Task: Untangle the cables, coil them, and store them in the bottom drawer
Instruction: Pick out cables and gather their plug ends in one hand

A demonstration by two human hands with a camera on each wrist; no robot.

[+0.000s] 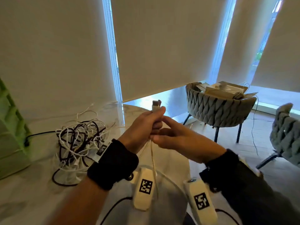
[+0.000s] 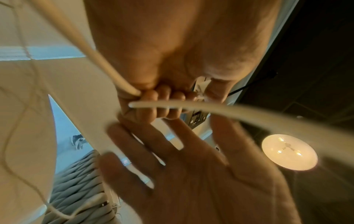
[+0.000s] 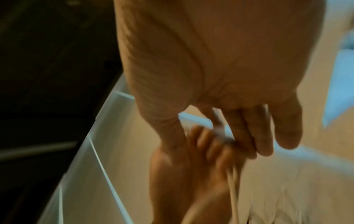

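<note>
left hand [image 1: 142, 125] raised above table [image 1: 32, 192], fist wrapped round white cable [image 1: 153, 161], its USB plug [image 1: 156, 105] poking up | right hand [image 1: 181, 140] fingers straight, touching left fist | tangled cables [image 1: 78, 140] lying on table, left of hands

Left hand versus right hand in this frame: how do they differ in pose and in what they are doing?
The left hand is fisted, fingers curled round a white cable with its plug sticking up above the thumb; the right hand has straight, spread fingers and grips nothing. The left hand sits slightly higher, while the right hand reaches in from the side, its fingertips against the left fist. Both are raised above the table and wear black wristbands.
</note>
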